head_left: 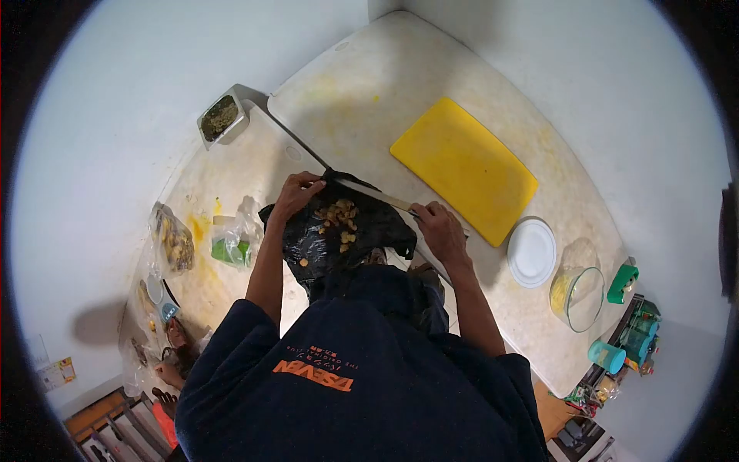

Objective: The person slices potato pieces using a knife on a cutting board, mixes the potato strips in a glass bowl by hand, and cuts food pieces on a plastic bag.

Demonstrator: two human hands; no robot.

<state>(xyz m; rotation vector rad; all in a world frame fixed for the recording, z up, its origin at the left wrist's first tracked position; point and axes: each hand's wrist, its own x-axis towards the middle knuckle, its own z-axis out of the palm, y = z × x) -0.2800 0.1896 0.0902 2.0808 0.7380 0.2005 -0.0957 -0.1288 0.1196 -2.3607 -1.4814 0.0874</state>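
A black plastic bag hangs spread out in front of my body, with pale brown peelings or small pieces lying in it. My left hand is closed at the bag's upper left edge, its fingertips pinching the plastic. My right hand is closed round the handle of a long knife. The knife's blade points left across the top of the bag, its tip close to my left fingers. A yellow cutting board lies on the table beyond my right hand.
A white plate, a glass bowl and a green container stand at the right. Leftward are a metal tray of dark herbs, plastic bags and a scale. Another person's hands show at lower left.
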